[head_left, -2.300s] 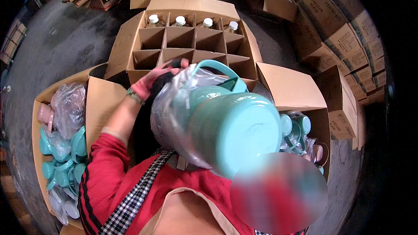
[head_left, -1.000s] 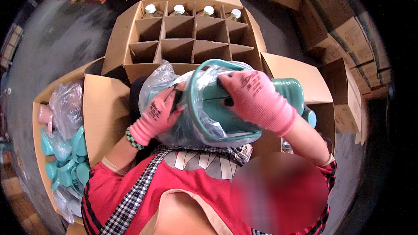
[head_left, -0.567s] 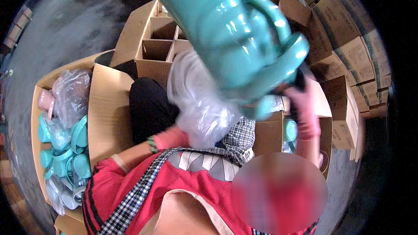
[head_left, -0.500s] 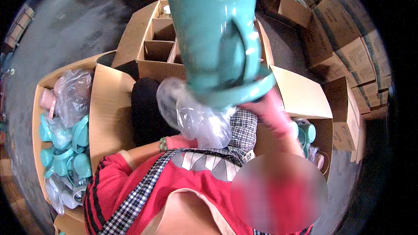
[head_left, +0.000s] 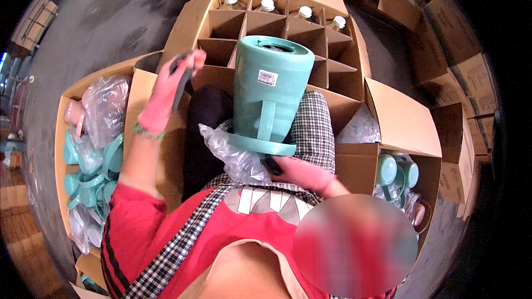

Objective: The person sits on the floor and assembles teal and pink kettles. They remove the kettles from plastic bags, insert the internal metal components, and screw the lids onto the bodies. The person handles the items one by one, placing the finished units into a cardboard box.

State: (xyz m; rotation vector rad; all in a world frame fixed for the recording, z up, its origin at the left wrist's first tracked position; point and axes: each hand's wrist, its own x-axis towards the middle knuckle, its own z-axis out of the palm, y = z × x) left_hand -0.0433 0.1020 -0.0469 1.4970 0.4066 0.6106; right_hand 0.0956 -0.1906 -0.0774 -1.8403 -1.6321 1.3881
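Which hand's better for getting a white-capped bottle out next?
Probably the left hand: it's up beside the divided box, nearer the bottles and away from the teal jug. The right hand is low, by the jug's lower rim.

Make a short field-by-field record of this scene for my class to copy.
Flask: teal, dark opening at upper end
Left hand: gloved, raised, apart from the flask
Right hand: gloved, at the flask's lower rim; grip unclear
Plastic bag: clear, crumpled, by the lower rim
Divided carton: beyond the flask, four white-capped bottles in far row
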